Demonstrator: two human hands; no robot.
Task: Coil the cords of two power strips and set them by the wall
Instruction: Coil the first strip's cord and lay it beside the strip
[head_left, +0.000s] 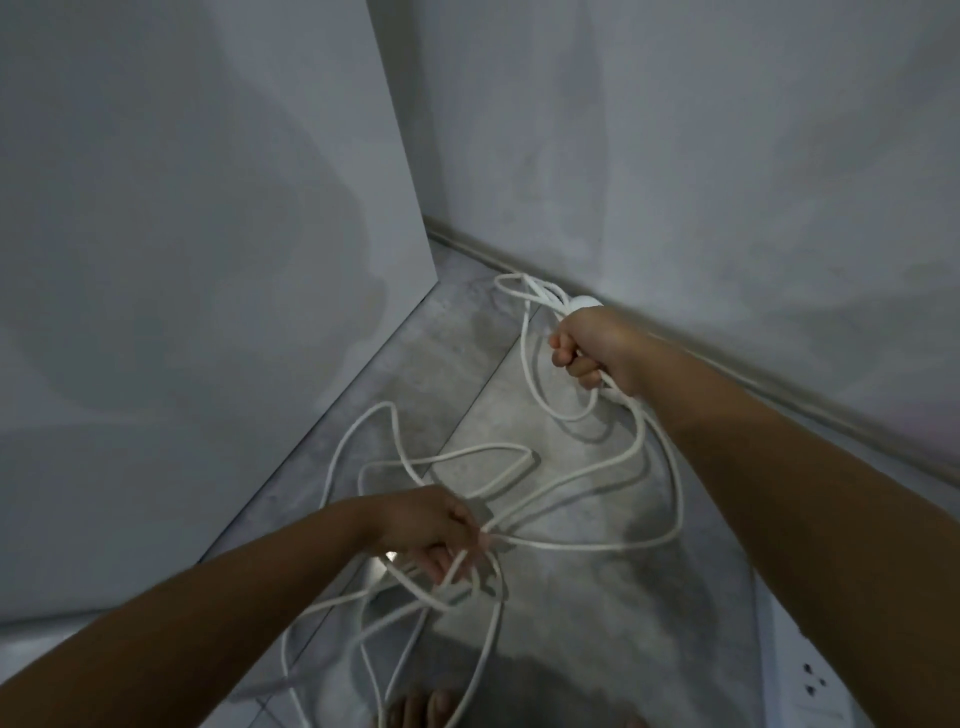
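Near the grey wall (675, 156), loose white round power cord (597, 467) sprawls on concrete floor (571, 623).
Right hand (592, 348) fisted around gathered loops, left hand (431, 530) pinching tangled strands; feeding even loops, untwisting each, should work best.

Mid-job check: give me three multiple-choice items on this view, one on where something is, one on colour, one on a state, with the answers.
1. Where is the right hand?
A. Near the foot of the wall
B. Resting on the left arm
C. Out of view

2. What colour is the cord?
A. Black
B. White
C. Orange

3. What state is the cord in?
A. Neatly coiled
B. Pulled straight and taut
C. Spread in loose tangled loops

Answers:
1. A, the fist sits just in front of the baseboard of the wall.
2. B, every strand shows white against the grey floor.
3. C, loops sprawl over the floor between the right hand and the left hand, both of which grip strands.
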